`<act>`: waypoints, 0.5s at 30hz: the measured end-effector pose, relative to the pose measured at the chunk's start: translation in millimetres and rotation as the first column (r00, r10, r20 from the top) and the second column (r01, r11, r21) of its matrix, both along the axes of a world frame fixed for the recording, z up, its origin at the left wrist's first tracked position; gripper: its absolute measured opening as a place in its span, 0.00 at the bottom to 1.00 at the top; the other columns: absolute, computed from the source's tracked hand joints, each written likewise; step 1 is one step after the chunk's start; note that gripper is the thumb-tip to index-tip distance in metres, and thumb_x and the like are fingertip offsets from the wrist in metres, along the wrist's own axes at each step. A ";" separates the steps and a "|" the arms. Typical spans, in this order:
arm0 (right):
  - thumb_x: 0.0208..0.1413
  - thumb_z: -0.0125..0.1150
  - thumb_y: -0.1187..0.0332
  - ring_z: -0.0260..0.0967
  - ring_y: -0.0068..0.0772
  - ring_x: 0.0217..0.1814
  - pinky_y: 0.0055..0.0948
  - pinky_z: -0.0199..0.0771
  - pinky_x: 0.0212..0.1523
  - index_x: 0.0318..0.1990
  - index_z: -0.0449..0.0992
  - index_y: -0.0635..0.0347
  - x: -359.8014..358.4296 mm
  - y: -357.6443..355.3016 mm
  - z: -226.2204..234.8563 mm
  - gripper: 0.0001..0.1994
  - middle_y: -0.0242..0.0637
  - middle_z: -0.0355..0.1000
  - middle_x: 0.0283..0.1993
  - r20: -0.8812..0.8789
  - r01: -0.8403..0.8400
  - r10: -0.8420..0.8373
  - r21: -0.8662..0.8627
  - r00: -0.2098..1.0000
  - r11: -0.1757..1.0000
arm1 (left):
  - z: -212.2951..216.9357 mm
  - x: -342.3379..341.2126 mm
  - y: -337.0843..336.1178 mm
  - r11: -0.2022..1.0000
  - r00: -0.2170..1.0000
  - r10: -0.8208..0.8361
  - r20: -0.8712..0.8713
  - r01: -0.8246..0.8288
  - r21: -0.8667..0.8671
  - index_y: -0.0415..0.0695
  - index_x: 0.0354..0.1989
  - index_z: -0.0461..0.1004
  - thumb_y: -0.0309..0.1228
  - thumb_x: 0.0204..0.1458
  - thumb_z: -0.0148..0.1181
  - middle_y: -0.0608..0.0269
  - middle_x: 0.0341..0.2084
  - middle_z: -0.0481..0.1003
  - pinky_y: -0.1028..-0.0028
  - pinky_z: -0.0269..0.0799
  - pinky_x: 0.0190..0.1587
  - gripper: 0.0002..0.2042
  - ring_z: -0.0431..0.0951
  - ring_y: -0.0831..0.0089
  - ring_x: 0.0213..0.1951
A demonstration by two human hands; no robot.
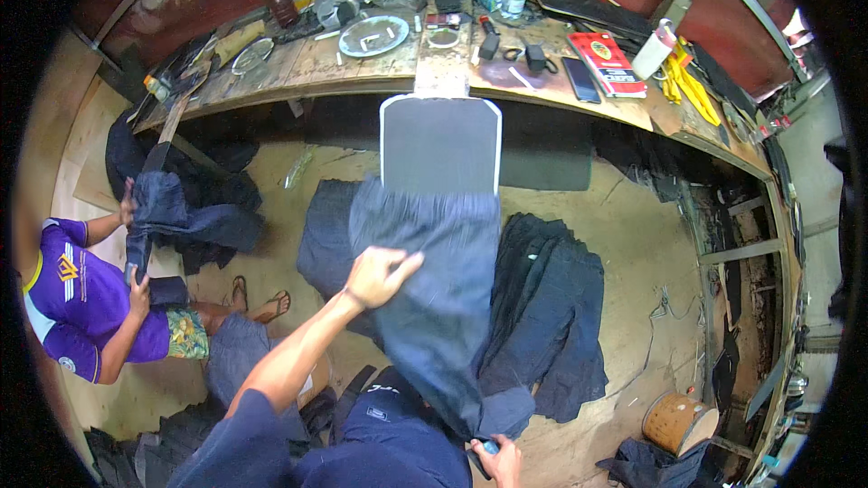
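A pair of dark trousers (pixel 429 285) with a gathered elastic waist is pulled over the near end of a dark flat board with a white rim (pixel 440 143). My left hand (pixel 382 276) lies on the upper part of the trousers, its fingers curled onto the fabric and the thumb stretched out. Down at the lower edge, by the end of the trouser leg, my right hand (pixel 503 464) closes around a small light-blue object (pixel 491 447) whose kind I cannot make out. The trousers hang from the board toward my lap.
Behind the board, a wooden bench (pixel 307 77) carries a metal plate (pixel 373 36), bottles, a phone (pixel 580 79) and a red book (pixel 608 63). More dark trousers (pixel 551 307) lie right of centre. At left, another person (pixel 99 294) handles dark cloth. A wooden spool (pixel 680 425) stands lower right.
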State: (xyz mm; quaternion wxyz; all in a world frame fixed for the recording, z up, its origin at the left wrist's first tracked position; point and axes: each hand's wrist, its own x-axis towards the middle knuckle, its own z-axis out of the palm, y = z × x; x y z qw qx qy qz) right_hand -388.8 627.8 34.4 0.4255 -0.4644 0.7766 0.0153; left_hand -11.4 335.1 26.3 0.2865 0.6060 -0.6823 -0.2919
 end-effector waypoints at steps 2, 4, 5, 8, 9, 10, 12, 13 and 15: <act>0.48 0.80 0.41 0.75 0.66 0.67 0.54 0.79 0.63 0.68 0.78 0.58 1.2 -15.8 -1.6 0.43 0.68 0.73 0.66 0.059 0.009 -0.001 -0.141 0.998 0.990 | -10.9 39.4 37.4 0.992 0.969 0.094 0.230 -0.109 0.057 0.42 0.21 0.78 0.47 0.64 0.69 0.46 0.19 0.74 0.58 0.72 0.32 0.24 0.77 0.50 0.23; 0.49 0.82 0.45 0.69 0.66 0.74 0.53 0.77 0.66 0.77 0.68 0.54 10.7 -55.8 5.2 0.49 0.70 0.60 0.78 0.098 -0.036 0.070 -0.306 0.993 0.951 | -24.7 64.1 43.4 0.975 0.934 0.220 0.280 -0.216 -0.048 0.42 0.23 0.79 0.43 0.60 0.72 0.52 0.29 0.80 0.56 0.73 0.42 0.19 0.80 0.52 0.37; 0.50 0.83 0.47 0.66 0.66 0.77 0.52 0.75 0.68 0.80 0.63 0.52 18.9 -81.9 11.9 0.52 0.70 0.54 0.81 0.109 -0.096 0.149 -0.390 0.983 0.916 | -28.4 70.4 41.2 0.970 0.924 0.230 0.305 -0.191 -0.152 0.42 0.26 0.79 0.42 0.59 0.73 0.53 0.35 0.81 0.55 0.73 0.46 0.17 0.80 0.52 0.43; 0.50 0.84 0.49 0.52 0.57 0.86 0.47 0.62 0.77 0.83 0.58 0.46 48.8 -169.5 33.0 0.55 0.70 0.47 0.84 0.406 0.074 0.025 -0.225 0.913 0.972 | -33.4 36.0 32.4 0.847 0.848 0.520 -0.099 -0.527 -0.064 0.41 0.59 0.75 0.38 0.63 0.68 0.42 0.56 0.76 0.51 0.70 0.66 0.21 0.78 0.43 0.59; 0.52 0.83 0.51 0.45 0.55 0.89 0.44 0.57 0.79 0.84 0.57 0.44 60.9 -195.9 37.7 0.54 0.70 0.46 0.85 0.490 0.097 0.025 -0.221 0.871 0.970 | -28.7 19.1 37.7 0.777 0.684 0.623 -0.379 -0.596 0.202 0.40 0.65 0.72 0.40 0.65 0.65 0.37 0.60 0.75 0.51 0.69 0.69 0.24 0.77 0.39 0.62; 0.54 0.83 0.54 0.38 0.53 0.91 0.43 0.50 0.82 0.85 0.55 0.43 71.0 -221.2 41.2 0.54 0.72 0.43 0.85 0.561 0.033 0.102 -0.226 0.821 0.974 | -25.7 -7.9 44.3 0.787 0.723 0.617 -0.310 -0.566 0.245 0.37 0.68 0.69 0.43 0.68 0.62 0.33 0.64 0.73 0.50 0.69 0.69 0.27 0.75 0.37 0.64; 0.55 0.82 0.54 0.39 0.54 0.90 0.43 0.45 0.84 0.85 0.54 0.42 91.8 -264.4 42.4 0.53 0.73 0.48 0.83 0.641 0.024 0.082 -0.155 0.763 0.988 | -25.5 -42.8 41.2 0.734 0.726 0.666 -0.174 -0.594 0.330 0.31 0.72 0.65 0.50 0.70 0.56 0.26 0.67 0.70 0.49 0.70 0.68 0.34 0.73 0.33 0.66; 0.54 0.82 0.53 0.40 0.54 0.90 0.44 0.46 0.84 0.85 0.55 0.42 101.2 -283.8 40.5 0.53 0.72 0.49 0.83 0.533 -0.070 0.163 -0.190 0.830 0.979 | -27.8 -56.1 36.2 0.703 0.753 0.653 -0.077 -0.565 0.432 0.28 0.73 0.63 0.54 0.71 0.54 0.22 0.67 0.69 0.49 0.70 0.68 0.38 0.73 0.32 0.66; 0.54 0.82 0.50 0.41 0.56 0.90 0.46 0.46 0.84 0.83 0.58 0.42 116.8 -325.0 35.3 0.52 0.71 0.52 0.82 0.383 -0.164 0.206 -0.138 0.900 0.977 | -44.9 -45.5 -4.1 0.660 0.708 0.701 -0.084 -0.600 0.453 0.26 0.73 0.62 0.57 0.71 0.52 0.20 0.62 0.72 0.48 0.69 0.68 0.41 0.74 0.32 0.66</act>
